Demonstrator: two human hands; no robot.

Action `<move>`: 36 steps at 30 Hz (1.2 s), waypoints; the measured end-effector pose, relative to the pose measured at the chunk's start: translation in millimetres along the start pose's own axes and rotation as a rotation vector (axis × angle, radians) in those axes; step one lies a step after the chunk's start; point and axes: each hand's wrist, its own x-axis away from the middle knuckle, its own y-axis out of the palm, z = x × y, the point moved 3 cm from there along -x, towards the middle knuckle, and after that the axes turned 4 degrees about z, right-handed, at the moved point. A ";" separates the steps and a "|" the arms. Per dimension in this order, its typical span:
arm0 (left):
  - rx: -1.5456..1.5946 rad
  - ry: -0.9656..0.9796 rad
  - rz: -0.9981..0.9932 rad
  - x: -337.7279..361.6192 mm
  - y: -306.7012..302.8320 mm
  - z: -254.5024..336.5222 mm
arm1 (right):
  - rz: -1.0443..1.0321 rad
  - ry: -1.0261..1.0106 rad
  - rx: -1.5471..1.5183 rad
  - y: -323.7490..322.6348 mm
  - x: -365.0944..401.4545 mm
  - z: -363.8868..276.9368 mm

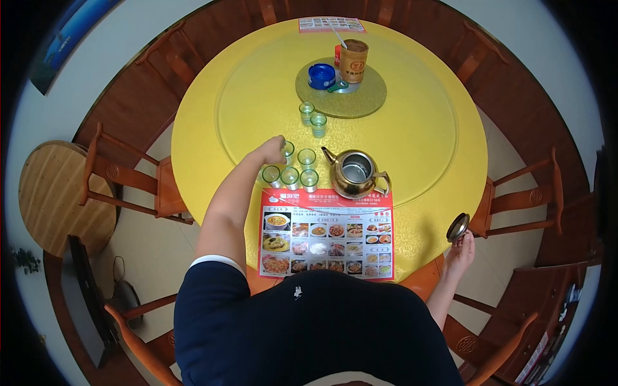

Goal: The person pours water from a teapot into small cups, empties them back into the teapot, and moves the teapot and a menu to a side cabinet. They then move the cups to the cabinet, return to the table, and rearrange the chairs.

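Note:
My left hand (pixel 273 149) is closed on the left side of a small green-rimmed glass (pixel 288 152); its fingertips are partly hidden. More such glasses stand close by: one to the right (pixel 306 157) and a row just in front (pixel 290 177). Beside them is a gold metal teapot (pixel 353 174), uncovered, its spout toward the left and its handle toward the right. Off the table's right front edge, my right hand (pixel 461 252) holds the round teapot lid (pixel 458 228) tilted up. Two further glasses (pixel 318 125) (pixel 307 113) stand farther back.
The round yellow table (pixel 418 128) bears a small turntable (pixel 370 100) with a blue ashtray (pixel 322 76) and a bamboo-like container (pixel 353 61). A printed menu sheet (pixel 326 238) lies at the near edge. Wooden chairs (pixel 524 197) surround the table.

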 end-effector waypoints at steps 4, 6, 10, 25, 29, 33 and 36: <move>-0.056 0.026 -0.097 -2.0 4.7 1.2 | 0.049 0.010 0.012 -7.2 -1.8 1.7; -0.067 0.056 -0.116 -4.3 8.4 -3.0 | 0.068 0.019 0.018 -7.9 -1.3 3.7; -0.035 0.104 -0.127 -0.8 7.3 -2.0 | 0.061 0.035 0.040 -5.1 -2.4 3.9; 0.041 -0.110 0.140 -89.6 -3.0 65.5 | 0.093 0.050 0.087 -5.4 -18.8 24.7; 0.030 -0.198 0.155 -104.0 24.3 70.4 | 0.152 0.048 0.105 2.6 -19.8 21.9; 0.015 -0.228 0.175 -111.5 26.7 65.3 | 0.159 0.067 0.108 -2.7 -22.5 22.3; 0.024 -0.202 0.206 -106.1 20.4 67.2 | 0.137 0.069 0.092 -2.5 -24.2 23.0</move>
